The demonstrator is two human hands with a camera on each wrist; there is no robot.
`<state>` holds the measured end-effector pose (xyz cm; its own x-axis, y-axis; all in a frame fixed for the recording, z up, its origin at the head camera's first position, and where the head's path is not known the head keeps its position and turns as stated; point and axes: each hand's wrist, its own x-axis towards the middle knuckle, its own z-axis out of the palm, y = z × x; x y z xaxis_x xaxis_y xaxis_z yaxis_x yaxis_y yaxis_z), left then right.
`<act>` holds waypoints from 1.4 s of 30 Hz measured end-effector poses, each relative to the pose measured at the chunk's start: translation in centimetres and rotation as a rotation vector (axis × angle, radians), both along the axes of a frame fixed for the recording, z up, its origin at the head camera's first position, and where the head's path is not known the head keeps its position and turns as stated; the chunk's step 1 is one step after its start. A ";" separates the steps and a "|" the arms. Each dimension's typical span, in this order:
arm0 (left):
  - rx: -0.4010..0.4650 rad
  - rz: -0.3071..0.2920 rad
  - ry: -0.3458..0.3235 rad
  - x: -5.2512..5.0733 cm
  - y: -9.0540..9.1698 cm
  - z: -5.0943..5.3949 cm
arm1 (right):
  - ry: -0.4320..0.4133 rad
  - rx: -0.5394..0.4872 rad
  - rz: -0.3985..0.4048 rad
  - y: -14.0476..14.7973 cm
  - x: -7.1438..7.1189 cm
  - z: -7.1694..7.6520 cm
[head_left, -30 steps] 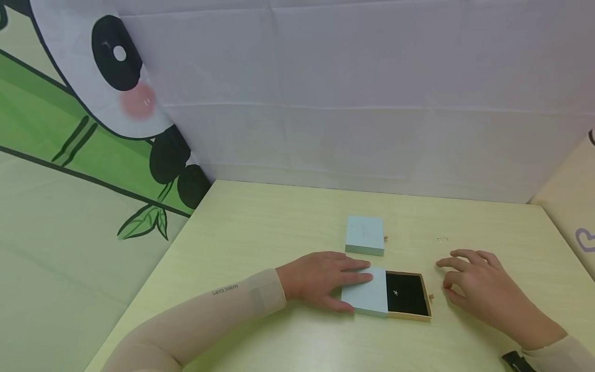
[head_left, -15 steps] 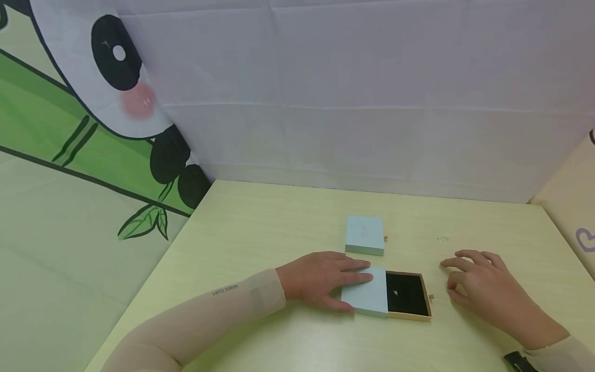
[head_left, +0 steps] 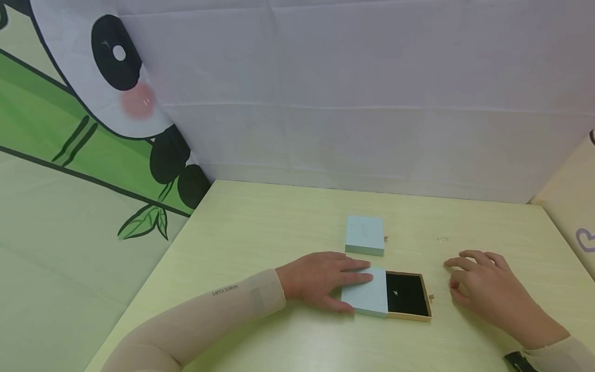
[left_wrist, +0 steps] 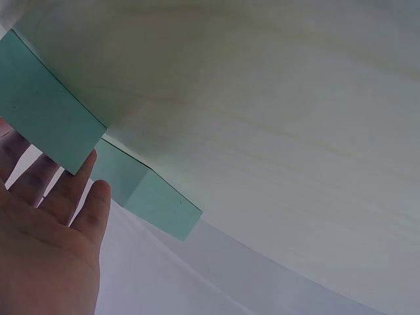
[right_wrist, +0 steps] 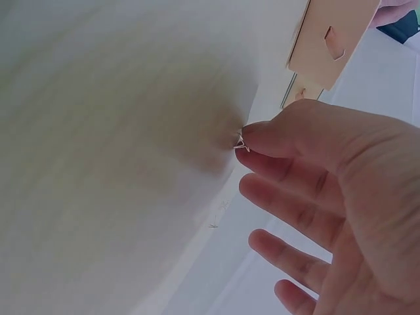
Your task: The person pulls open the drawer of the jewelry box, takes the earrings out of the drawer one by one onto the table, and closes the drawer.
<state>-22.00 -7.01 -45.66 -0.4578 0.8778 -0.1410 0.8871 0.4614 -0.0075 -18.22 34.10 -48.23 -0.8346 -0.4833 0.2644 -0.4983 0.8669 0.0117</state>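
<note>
In the head view my left hand lies with spread, straight fingers on the pale blue sleeve of the nearer box. That box's drawer sticks out to the right, with a small star-shaped piece on its black lining. The left wrist view shows my left hand against the teal box side. Right of the drawer is my right hand. In the right wrist view my right hand pinches a tiny silvery star-like piece between thumb and index finger, the other fingers loosely extended.
A second pale blue box, its drawer in, lies behind the first. Tiny thin pieces lie on the table beyond my right hand. A white cloth hangs behind the table, and a panda-printed cloth hangs at left.
My right hand has moved slightly to the right, away from the drawer. The left hand, both boxes and the tiny pieces on the table have kept their places.
</note>
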 end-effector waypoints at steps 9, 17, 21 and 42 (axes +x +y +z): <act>-0.002 0.006 0.006 -0.3 0.3 0.0 | -0.011 0.004 0.006 0.3 -0.7 -0.1; 0.003 0.012 0.010 -0.6 0.5 -0.1 | -0.022 0.013 0.007 0.6 -1.4 -0.1; -0.004 0.019 0.007 -0.8 0.7 -0.1 | -0.033 0.024 0.001 0.8 -1.7 -0.1; -0.006 0.036 0.004 -1.5 1.5 0.1 | 0.018 0.012 0.045 1.3 -3.3 0.3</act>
